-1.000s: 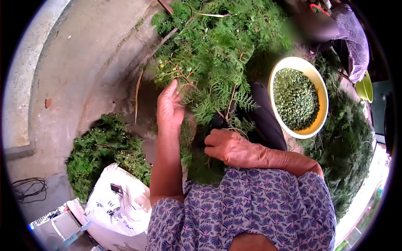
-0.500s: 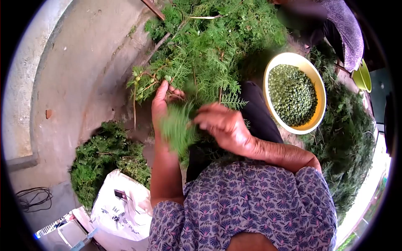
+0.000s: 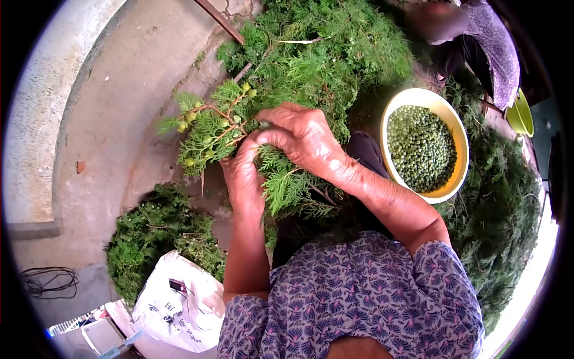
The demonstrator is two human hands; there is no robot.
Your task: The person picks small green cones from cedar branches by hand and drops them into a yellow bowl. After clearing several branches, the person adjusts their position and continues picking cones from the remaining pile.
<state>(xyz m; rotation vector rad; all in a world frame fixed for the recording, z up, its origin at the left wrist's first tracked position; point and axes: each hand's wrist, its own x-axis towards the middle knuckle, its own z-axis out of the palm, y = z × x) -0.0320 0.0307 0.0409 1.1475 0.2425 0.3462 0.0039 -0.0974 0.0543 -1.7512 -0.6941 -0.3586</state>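
Note:
A conifer branch [image 3: 209, 134] with flat green sprays and several yellow-green cones points up and left in front of me. My left hand [image 3: 242, 170] is closed round its stem from below, the fingers partly hidden. Above it, my right hand [image 3: 306, 134] bends over the branch, with thumb and forefinger pinched about a pale green cone [image 3: 263, 124]. A leafy spray [image 3: 284, 179] hangs beneath my right hand. To the right stands a yellow basin [image 3: 394, 170], holding many small round green cones [image 3: 421, 143].
Cut greenery [image 3: 341, 48] is heaped ahead, with a smaller pile [image 3: 161, 233] at left and more [image 3: 490, 209] at right. A white sack [image 3: 179, 311] lies lower left. Another person [image 3: 493, 54] sits at upper right by a green basin [image 3: 520, 113].
My right hand has moved up and left from the blurred spray to the branch. My left hand has shifted slightly right and down, and the branch now shows more fully.

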